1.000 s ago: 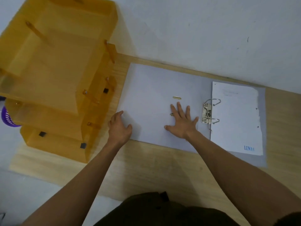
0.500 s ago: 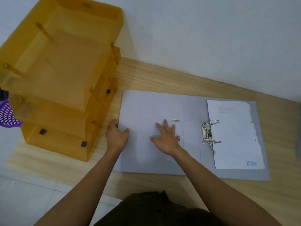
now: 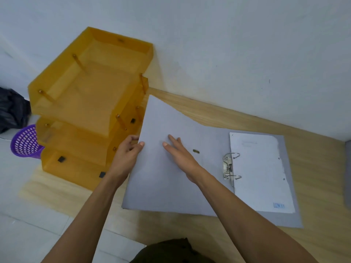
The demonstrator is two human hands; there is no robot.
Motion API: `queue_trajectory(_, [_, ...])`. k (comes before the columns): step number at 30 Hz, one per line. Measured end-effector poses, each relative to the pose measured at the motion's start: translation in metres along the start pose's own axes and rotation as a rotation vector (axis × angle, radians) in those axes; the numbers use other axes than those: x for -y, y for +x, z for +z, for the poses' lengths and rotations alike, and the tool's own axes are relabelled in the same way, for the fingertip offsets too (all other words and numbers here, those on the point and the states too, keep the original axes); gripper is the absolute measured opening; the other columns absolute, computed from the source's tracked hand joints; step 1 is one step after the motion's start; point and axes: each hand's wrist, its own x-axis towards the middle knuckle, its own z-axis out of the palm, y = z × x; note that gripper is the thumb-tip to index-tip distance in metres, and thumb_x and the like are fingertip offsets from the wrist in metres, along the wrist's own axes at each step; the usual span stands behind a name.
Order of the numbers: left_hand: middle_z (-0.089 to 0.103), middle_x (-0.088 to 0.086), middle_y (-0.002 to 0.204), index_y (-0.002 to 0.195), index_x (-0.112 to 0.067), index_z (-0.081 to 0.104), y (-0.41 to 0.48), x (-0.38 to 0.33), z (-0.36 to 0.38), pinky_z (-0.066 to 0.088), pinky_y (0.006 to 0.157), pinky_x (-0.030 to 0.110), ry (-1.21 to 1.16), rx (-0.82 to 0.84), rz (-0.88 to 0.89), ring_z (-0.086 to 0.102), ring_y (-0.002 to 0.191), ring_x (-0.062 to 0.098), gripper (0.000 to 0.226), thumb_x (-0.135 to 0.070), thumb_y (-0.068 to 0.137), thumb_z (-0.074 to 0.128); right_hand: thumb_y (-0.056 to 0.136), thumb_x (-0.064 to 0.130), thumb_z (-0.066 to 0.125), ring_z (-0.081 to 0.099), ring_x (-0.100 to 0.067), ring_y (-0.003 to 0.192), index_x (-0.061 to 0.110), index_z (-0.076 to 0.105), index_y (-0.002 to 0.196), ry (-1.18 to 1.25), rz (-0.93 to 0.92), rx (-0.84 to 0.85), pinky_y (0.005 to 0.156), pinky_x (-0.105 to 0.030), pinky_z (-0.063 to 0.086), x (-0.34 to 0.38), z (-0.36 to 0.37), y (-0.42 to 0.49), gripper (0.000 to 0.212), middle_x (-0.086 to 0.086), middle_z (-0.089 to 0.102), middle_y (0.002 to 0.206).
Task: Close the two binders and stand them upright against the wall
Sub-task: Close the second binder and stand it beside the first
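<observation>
A grey binder (image 3: 157,183) lies open on a wooden board (image 3: 313,154) by the white wall (image 3: 228,54). Its left cover is raised off the board along the left edge. My left hand (image 3: 127,154) grips that cover's left edge, thumb on top and fingers underneath. My right hand (image 3: 180,158) lies flat on the inner face of the same cover, fingers spread. The metal ring clip (image 3: 229,168) stands open in the middle, and a white sheet (image 3: 260,171) rests on the right cover. A grey edge (image 3: 348,175) at the far right may be the second binder.
A stacked orange plastic paper tray (image 3: 91,111) stands right beside the binder's left edge, against the wall. A purple perforated basket (image 3: 24,143) and a dark cloth (image 3: 11,111) lie on the tiled floor to the left.
The binder has slid toward me, away from the wall. My left hand has taken hold of the left cover's edge and lifted it. My right hand shifted left on the cover.
</observation>
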Motion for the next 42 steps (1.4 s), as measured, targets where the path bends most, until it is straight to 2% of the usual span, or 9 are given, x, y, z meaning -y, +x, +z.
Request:
queue_trajectory(7, [0.077,-0.001,0.121,0.12,-0.04,0.073,-0.035,-0.068,0.066,0.063,0.077,0.033,-0.257,0.345,-0.042,0.075,0.107,0.021,0.037,-0.054,0.101,0.044,0.092,0.067,0.051,0.026,-0.012,0.152,0.048,0.026,0.157,0.273,-0.149,-0.022,0.116,-0.056,0.038,0.029,-0.044,-0.045,0.072,0.018,0.022,0.167])
queue_trajectory(12, [0.057,0.0,0.15,0.148,-0.038,0.049,-0.048,-0.072,0.148,0.044,0.113,0.049,-0.214,0.503,0.023,0.052,0.139,0.021,0.059,-0.065,0.101,0.028,0.089,0.068,0.051,0.042,-0.023,0.145,0.038,0.037,0.155,0.436,-0.18,-0.073,0.107,-0.053,0.05,0.021,-0.095,-0.081,0.074,0.011,0.041,0.159])
queue_trajectory(16, [0.032,-0.029,0.157,0.156,-0.051,0.023,-0.054,-0.057,0.205,0.025,0.119,0.023,0.002,0.544,0.114,0.035,0.14,-0.012,0.054,-0.057,0.103,0.034,0.093,0.056,0.058,0.069,-0.023,0.111,0.025,0.056,0.139,0.453,-0.19,-0.163,0.075,-0.035,0.059,0.007,-0.147,-0.107,0.055,0.001,0.066,0.134])
queue_trajectory(18, [0.017,-0.027,0.163,0.159,-0.046,0.014,-0.053,-0.043,0.227,0.017,0.116,0.019,0.156,0.558,0.095,0.021,0.143,-0.01,0.061,-0.049,0.104,0.04,0.093,0.043,0.064,0.074,-0.02,0.103,0.023,0.06,0.13,0.413,-0.176,-0.265,0.079,-0.038,0.062,-0.004,-0.178,-0.117,0.042,-0.001,0.072,0.125])
queue_trajectory(22, [-0.001,-0.017,0.17,0.162,-0.034,0.009,-0.049,-0.015,0.251,0.009,0.127,0.038,0.393,0.518,0.095,0.003,0.157,0.009,0.072,-0.041,0.103,0.049,0.089,0.015,0.07,0.072,-0.025,0.106,0.018,0.061,0.127,0.299,-0.125,-0.478,0.094,-0.048,0.059,-0.037,-0.23,-0.129,0.04,-0.006,0.072,0.123])
queue_trajectory(27, [0.003,0.003,0.172,0.162,-0.013,0.016,-0.042,0.017,0.26,0.02,0.125,0.04,0.515,0.383,0.074,0.016,0.157,0.023,0.078,-0.023,0.1,0.061,0.086,0.004,0.072,0.072,-0.024,0.091,0.01,0.07,0.116,0.229,-0.061,-0.646,0.078,-0.032,0.058,-0.108,-0.273,-0.142,0.03,-0.014,0.076,0.115])
queue_trajectory(32, [0.059,0.005,0.142,0.145,-0.013,0.046,-0.049,0.042,0.26,0.047,0.103,0.037,0.423,0.251,-0.028,0.061,0.124,0.025,0.059,-0.021,0.092,0.071,0.083,0.007,0.077,0.07,-0.031,0.109,0.005,0.063,0.131,0.198,0.114,-0.713,0.097,-0.044,0.056,-0.182,-0.289,-0.144,0.05,-0.015,0.071,0.126])
queue_trajectory(36, [0.062,0.009,0.141,0.146,-0.014,0.046,-0.058,0.057,0.264,0.049,0.105,0.043,0.406,0.214,-0.093,0.062,0.123,0.03,0.066,-0.031,0.089,0.074,0.078,0.019,0.08,0.049,-0.035,0.136,0.014,0.033,0.155,-0.117,0.223,-0.716,0.109,-0.041,0.045,-0.195,-0.279,-0.135,0.09,-0.017,0.045,0.153])
queue_trajectory(42, [0.057,0.014,0.146,0.15,-0.011,0.039,-0.066,0.062,0.272,0.045,0.097,0.034,0.446,0.152,-0.114,0.057,0.129,0.033,0.071,-0.031,0.09,0.073,0.092,0.033,0.065,0.0,-0.03,0.159,0.023,0.025,0.161,-0.487,0.03,-0.262,0.126,-0.048,0.014,-0.174,-0.245,-0.111,0.08,-0.002,0.001,0.173])
